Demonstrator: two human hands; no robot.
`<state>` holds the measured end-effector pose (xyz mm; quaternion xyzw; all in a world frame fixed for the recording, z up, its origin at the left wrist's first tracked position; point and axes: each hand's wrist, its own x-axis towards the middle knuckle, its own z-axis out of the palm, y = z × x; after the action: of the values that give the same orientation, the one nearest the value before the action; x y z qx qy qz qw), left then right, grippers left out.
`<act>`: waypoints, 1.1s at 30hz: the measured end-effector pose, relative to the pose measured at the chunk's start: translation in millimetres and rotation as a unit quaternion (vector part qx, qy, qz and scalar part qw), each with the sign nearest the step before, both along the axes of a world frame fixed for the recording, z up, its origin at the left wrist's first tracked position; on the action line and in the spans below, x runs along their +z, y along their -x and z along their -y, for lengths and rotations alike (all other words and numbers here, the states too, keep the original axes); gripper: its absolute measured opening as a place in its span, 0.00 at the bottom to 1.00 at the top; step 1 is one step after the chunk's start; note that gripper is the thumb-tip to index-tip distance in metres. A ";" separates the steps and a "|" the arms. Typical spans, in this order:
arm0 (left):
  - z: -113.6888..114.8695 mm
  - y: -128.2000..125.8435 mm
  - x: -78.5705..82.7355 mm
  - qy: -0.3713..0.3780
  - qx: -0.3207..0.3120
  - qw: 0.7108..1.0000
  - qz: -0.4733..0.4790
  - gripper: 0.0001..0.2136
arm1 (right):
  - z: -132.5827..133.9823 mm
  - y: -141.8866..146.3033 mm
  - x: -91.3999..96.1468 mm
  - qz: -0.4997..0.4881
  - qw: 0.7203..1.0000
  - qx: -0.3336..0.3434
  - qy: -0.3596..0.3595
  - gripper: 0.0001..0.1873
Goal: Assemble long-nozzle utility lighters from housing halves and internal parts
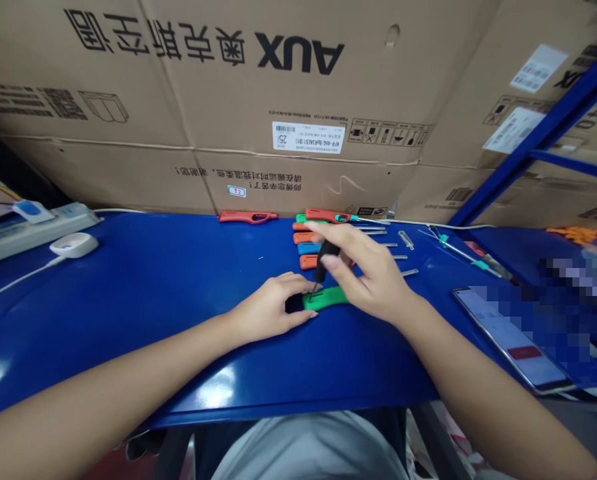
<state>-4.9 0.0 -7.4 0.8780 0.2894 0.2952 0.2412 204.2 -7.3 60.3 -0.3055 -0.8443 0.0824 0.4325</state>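
Note:
A green long-nosed lighter (pixel 334 295) lies on the blue table, its handle end pointing left. My left hand (pixel 266 307) pinches that end between thumb and fingers. In my right hand (pixel 373 270) is a black-handled screwdriver (pixel 324 260), tilted, its thin shaft reaching down to the green handle near my left fingertips. Whether the tip sits in a screw is too small to tell. Behind my right hand lie several more lighters in a row, among them a blue one (pixel 307 249) and an orange one (pixel 308 262). My right hand partly hides them.
A red lighter body (pixel 246 217) lies by the cardboard wall (pixel 218 93). Right of the row are a small metal piece (pixel 406 240) and thin rods with teal parts (pixel 461 250). A phone (pixel 513 340) lies at right; a white device (pixel 73 245) and power strip (pixel 43 230) at left.

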 end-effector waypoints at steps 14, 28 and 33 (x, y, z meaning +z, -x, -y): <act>1.0 -0.2 2.1 -0.006 -0.008 1.000 -0.007 0.15 | -5.2 0.5 0.0 -0.096 0.993 0.052 0.042 0.12; -0.7 0.9 1.3 0.004 -0.010 1.000 -0.004 0.16 | -9.7 -3.4 -8.6 -0.080 0.996 -0.032 -0.001 0.13; -0.2 0.2 1.4 0.007 -0.008 1.000 -0.001 0.15 | -5.5 0.8 -6.0 -0.115 0.987 0.044 0.103 0.16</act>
<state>-5.1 0.1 -6.0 0.8791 0.2843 0.2901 0.2494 203.4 -1.8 54.3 -0.2994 -0.7885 0.2225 0.4890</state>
